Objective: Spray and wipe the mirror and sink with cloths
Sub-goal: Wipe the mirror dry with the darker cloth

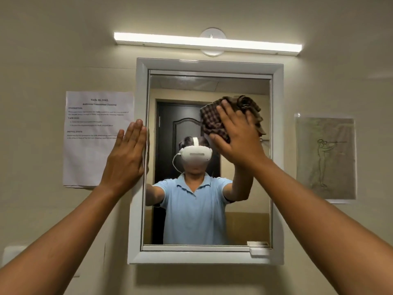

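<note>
Currently cloth (212, 124) lies beneath right hand (238, 138)'s fingers (228, 112).

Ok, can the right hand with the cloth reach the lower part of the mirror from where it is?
Probably yes. The right hand presses the cloth high on the mirror, and nothing stands before the glass below. The left hand lies flat on the left of the frame, clear of it.

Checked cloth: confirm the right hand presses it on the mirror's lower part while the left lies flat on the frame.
Wrong: the head view shows the right hand pressing the checked cloth on the upper part of the mirror, not the lower.
</note>
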Demonstrator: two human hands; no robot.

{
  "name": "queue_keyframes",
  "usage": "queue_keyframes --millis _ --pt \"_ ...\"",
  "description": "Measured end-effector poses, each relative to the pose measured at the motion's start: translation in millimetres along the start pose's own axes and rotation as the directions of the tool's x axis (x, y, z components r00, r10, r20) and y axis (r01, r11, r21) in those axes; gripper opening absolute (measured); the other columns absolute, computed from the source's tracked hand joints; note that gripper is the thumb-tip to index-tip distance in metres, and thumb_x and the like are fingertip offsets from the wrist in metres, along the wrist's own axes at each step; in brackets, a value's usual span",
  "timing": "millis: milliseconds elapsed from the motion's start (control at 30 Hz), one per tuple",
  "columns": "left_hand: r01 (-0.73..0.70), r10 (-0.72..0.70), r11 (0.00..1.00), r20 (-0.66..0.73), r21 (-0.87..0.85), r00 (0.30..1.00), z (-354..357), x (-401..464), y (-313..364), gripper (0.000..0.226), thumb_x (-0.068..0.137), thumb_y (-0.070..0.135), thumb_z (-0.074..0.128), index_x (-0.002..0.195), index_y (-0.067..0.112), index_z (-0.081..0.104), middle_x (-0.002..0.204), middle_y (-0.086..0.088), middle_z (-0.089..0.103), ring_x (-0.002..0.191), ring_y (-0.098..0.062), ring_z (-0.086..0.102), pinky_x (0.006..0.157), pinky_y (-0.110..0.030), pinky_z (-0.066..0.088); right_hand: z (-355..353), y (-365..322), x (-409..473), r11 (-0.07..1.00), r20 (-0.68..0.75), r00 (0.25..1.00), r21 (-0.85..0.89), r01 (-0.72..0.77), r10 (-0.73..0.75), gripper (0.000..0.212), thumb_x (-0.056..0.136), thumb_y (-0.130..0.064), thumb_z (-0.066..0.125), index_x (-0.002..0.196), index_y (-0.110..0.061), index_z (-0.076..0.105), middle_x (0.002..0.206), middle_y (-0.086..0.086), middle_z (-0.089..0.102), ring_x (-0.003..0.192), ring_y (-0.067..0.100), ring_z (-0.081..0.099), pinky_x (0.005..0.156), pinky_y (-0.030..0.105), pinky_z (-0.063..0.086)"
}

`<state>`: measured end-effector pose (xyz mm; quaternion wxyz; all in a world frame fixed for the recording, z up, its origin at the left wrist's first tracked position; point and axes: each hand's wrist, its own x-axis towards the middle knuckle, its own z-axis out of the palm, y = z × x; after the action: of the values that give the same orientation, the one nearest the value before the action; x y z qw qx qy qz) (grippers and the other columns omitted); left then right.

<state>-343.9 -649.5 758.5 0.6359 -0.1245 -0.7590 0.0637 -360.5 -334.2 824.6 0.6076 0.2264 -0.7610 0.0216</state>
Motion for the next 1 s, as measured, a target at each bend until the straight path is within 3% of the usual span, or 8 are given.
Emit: queue_keyframes --millis 267,500,633,867,1000 --pt "0.007 -0.007 1.000 0.006 -0.004 1.000 -2 -1 1 0.070 0.089 0.012 0.033 0.155 0.006 0.011 0.163 -0.015 0.010 0.152 -0.027 0.008 0.123 -0.047 0.013 7 3 -53 0.940 -0.086 0.938 0.091 -0.327 0.335 0.075 0.096 -0.060 0.030 0.155 -0.018 0.011 0.164 0.001 0.006 0.150 0.019 0.009 0.122 0.045 0.002" --pt "0.025 -0.025 1.000 0.023 -0.008 0.999 -1 -5 3 0.073 0.089 0.012 0.038 0.155 0.006 0.008 0.163 -0.015 0.007 0.152 -0.028 0.006 0.122 -0.048 0.014 29 -36 -121 0.891 -0.037 0.897 0.140 -0.431 0.440 0.079 0.094 -0.065 0.023 0.155 -0.017 0.013 0.164 0.000 0.007 0.150 0.020 0.012 0.121 0.046 0.003" --pt "0.028 -0.028 1.000 0.032 -0.014 0.999 -3 -11 5 0.073 0.088 0.008 0.036 0.155 0.005 0.007 0.163 -0.016 0.006 0.152 -0.027 0.006 0.122 -0.048 0.015 32 -57 -117 0.912 0.010 0.919 0.117 -0.393 0.394 0.077 0.094 -0.061 0.028 0.156 -0.019 0.008 0.164 0.001 0.007 0.150 0.021 0.010 0.120 0.046 0.001" --pt "0.025 -0.023 0.999 0.054 -0.047 0.998 -2 -20 5 0.072 0.087 0.005 0.033 0.155 0.004 0.008 0.163 -0.017 0.006 0.152 -0.027 0.005 0.122 -0.049 0.016 35 -105 -28 0.994 0.039 0.995 0.066 -0.092 0.089 0.077 0.093 -0.055 0.041 0.155 -0.016 0.016 0.162 0.005 0.015 0.143 0.025 0.025 0.118 0.046 0.003" --pt "0.032 -0.027 0.994 0.052 -0.100 0.998 -4 -28 6 0.064 0.092 0.013 0.022 0.154 0.000 0.012 0.162 -0.019 0.010 0.151 -0.029 0.008 0.122 -0.050 0.016 44 -141 7 0.996 0.047 0.997 0.066 0.062 -0.065 0.074 0.095 -0.052 0.042 0.154 -0.017 0.017 0.163 0.005 0.014 0.146 0.022 0.021 0.117 0.043 -0.004"
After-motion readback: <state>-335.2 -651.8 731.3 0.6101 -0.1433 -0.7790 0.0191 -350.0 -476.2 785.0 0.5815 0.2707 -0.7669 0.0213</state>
